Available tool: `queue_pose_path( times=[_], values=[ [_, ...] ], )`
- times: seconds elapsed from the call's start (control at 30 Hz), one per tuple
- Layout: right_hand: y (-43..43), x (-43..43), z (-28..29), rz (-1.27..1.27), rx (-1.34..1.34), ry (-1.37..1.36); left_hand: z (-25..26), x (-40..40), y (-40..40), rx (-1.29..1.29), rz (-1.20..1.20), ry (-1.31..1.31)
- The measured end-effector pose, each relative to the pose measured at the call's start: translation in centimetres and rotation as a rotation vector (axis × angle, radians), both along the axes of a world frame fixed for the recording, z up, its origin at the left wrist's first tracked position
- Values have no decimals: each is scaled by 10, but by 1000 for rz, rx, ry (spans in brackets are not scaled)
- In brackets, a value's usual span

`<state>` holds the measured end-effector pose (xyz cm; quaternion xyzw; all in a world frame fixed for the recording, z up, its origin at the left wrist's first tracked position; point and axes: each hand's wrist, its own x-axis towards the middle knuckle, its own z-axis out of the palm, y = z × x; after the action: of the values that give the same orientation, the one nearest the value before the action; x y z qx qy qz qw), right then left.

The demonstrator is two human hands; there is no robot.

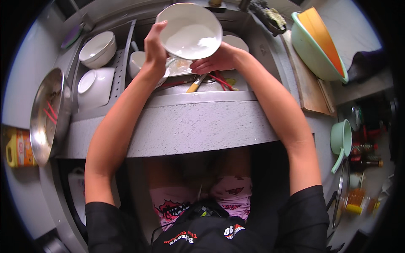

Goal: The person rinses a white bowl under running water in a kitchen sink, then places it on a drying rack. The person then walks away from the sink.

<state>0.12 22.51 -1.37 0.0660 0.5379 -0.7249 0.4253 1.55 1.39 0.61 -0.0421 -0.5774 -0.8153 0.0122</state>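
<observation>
A white ceramic bowl point(190, 30) is held up over the sink basin, its hollow side facing me. My left hand point(155, 47) grips its left rim, thumb on top. Under the bowl's lower right side lies my right hand point(215, 60), its fingers partly hidden behind the bowl. Below, in the basin, are a white bowl point(136, 61), a white dish point(180, 68), a yellow-handled utensil point(195, 83) and red chopsticks point(221, 80). Part of another white dish point(237, 44) shows behind my right wrist.
On the perforated drainboard point(119, 71) sit stacked white bowls point(98, 50) and an overturned square bowl point(96, 87). A steel basin point(47, 117) stands at left. At right are a wooden cutting board point(311, 91), a green basin point(311, 52) and a green ladle point(341, 139). The speckled counter edge point(202, 126) runs before me.
</observation>
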Motion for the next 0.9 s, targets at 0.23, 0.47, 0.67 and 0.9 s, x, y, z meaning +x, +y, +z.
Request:
queue_pose_path(
  times=[0.23,0.47,0.67,0.9],
  values=[
    [-36,-31,-10,-337,-169,79,-5,-15,-4,41,24,59],
    [-64,-16,-7,-497,-409,-27,-4,-13,-9,51,192,37],
    [-68,-23,-1,-465,-370,58,-4,-14,-9,51,229,72],
    [-70,-27,-5,-431,-308,138,-4,-16,-15,-73,246,4]
  ],
)
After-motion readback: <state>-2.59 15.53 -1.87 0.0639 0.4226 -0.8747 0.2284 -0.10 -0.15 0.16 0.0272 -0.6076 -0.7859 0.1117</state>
